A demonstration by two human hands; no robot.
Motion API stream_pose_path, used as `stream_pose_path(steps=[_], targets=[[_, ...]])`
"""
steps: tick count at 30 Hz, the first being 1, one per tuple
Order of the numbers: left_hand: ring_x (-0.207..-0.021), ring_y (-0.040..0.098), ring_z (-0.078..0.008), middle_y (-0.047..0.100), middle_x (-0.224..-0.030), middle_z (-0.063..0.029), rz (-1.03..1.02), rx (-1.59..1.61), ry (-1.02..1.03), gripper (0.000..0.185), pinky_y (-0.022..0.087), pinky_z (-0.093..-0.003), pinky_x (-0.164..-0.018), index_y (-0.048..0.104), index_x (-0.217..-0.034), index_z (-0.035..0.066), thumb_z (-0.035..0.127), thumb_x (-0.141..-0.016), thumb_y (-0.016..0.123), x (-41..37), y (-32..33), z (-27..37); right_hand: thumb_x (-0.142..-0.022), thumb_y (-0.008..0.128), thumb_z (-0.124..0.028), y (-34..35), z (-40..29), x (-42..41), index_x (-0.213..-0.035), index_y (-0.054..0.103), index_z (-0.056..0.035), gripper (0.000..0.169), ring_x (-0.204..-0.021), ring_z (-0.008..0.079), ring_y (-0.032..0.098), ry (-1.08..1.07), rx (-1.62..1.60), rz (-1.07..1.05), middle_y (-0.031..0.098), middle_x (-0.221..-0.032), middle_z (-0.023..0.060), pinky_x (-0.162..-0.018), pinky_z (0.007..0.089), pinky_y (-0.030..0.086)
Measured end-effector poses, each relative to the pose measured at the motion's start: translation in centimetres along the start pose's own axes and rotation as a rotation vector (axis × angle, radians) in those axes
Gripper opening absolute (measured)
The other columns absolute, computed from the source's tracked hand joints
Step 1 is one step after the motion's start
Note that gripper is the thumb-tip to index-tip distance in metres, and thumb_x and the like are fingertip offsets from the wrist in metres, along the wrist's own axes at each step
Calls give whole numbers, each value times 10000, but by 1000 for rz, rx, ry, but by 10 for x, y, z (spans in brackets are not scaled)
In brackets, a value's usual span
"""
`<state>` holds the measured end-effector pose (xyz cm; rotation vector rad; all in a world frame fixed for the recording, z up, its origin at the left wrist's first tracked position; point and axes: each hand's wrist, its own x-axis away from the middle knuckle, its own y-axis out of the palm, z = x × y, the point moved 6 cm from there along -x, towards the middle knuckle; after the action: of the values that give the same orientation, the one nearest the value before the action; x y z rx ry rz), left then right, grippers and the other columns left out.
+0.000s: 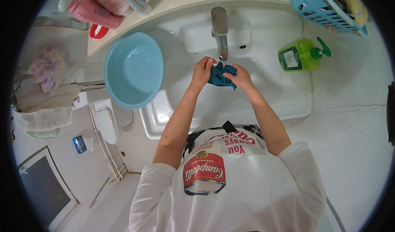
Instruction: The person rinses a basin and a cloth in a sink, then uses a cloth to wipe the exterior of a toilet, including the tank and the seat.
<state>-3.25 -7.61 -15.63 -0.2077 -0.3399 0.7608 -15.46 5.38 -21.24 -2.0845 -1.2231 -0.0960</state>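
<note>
Under the metal faucet (pixel 220 34), a teal cloth (pixel 220 78) is bunched between my two hands, with water running onto it. My left hand (pixel 202 71) grips its left edge, fingertips beside the spout. On the other side my right hand (pixel 240 78) pinches the cloth between thumb and fingers. Both hands are over the white sink basin (pixel 216 105). A light blue plastic basin (pixel 134 71) rests at the sink's left edge. A green pump bottle (pixel 297 55) lies tilted at the sink's right side.
Pink bottles (pixel 95 14) and a tube stand on the shelf (pixel 185 0) behind the sink. A blue plastic basket (pixel 327 13) is at the upper right. At left are a mesh bath puff (pixel 49 68), hanging towels (pixel 46 108) and a toilet (pixel 106 124).
</note>
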Motion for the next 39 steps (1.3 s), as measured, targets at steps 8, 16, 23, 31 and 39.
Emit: stream_pose_path(steps=[8, 16, 23, 31, 39], targets=[[-733, 518, -139, 571, -801, -63, -46, -317, 207, 161, 446, -278, -678, 625, -893, 34, 188, -851, 651, 0, -19, -34, -870, 596, -185, -17, 24, -6, -986, 646, -63, 176, -723, 241, 600, -146, -52, 208, 631, -788, 126, -680, 325, 459], [-729, 504, -63, 608, -790, 29, -226, 144, 31, 197, 442, -231, -689, 634, -970, 43, 225, -917, 577, 0, 17, -3, -769, 712, -206, 3, -6, 2, -1182, 545, -64, 468, -1090, 302, 535, -348, -209, 94, 536, -1194, 172, -949, 361, 415], [-715, 520, -83, 610, -766, 0, -104, 83, 110, 186, 450, -241, -676, 643, -935, 15, 191, -894, 600, -11, -8, -6, -787, 693, -137, -4, -6, -12, -1010, 589, -34, 267, -913, 240, 583, -319, -145, -78, 623, -998, 104, -796, 341, 451], [-708, 564, -141, 641, -776, -75, 157, -106, -48, 214, 471, -278, -687, 649, -956, 21, 194, -832, 672, -5, -53, -30, -869, 609, -97, -8, -29, -13, -999, 575, -29, 150, -791, 124, 554, -318, -468, -132, 638, -904, 47, -723, 269, 455], [-798, 540, -129, 613, -873, -55, -199, -94, 110, 259, 460, -276, -754, 585, -1012, 25, 91, -786, 694, 0, 6, -4, -843, 657, -102, 12, -49, -7, -1040, 554, -6, 242, -840, 86, 553, -212, -720, -308, 605, -907, 13, -735, 239, 451]])
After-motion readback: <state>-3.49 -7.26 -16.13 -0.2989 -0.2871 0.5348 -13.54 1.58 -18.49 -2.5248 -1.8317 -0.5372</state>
